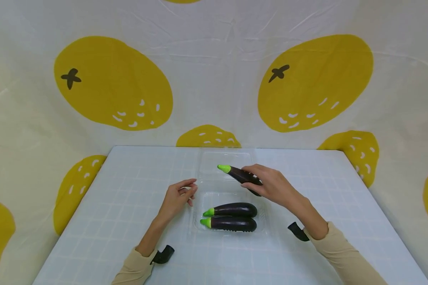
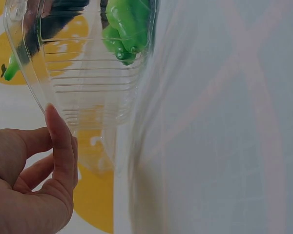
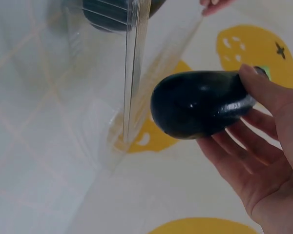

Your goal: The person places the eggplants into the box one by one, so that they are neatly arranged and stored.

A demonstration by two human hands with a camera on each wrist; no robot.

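Dark eggplant (image 1: 239, 175), green-tipped, one: raised in the right hand (image 1: 271, 184), thumb and fingers curled round its blunt end, tip pointing left of the grip; matching eggplants (image 1: 235, 209), two, side by side, left of and nearer the wearer than the grip, in a clear container (image 1: 222, 198); clear lid (image 1: 214, 158), folded back, left of the grip; left hand (image 1: 178, 198), farther left, fingers loosely bent, beside the container, contact unclear; pale table (image 1: 317, 178), beneath

Table (image 1: 100, 221): pale top is showing a faint grid pattern.
Backdrop (image 1: 214, 79): light sheet is hanging behind and along both sides, creasing in places.
Yellow print (image 1: 114, 85): two large ovals are bearing dark crosses and white flecks.
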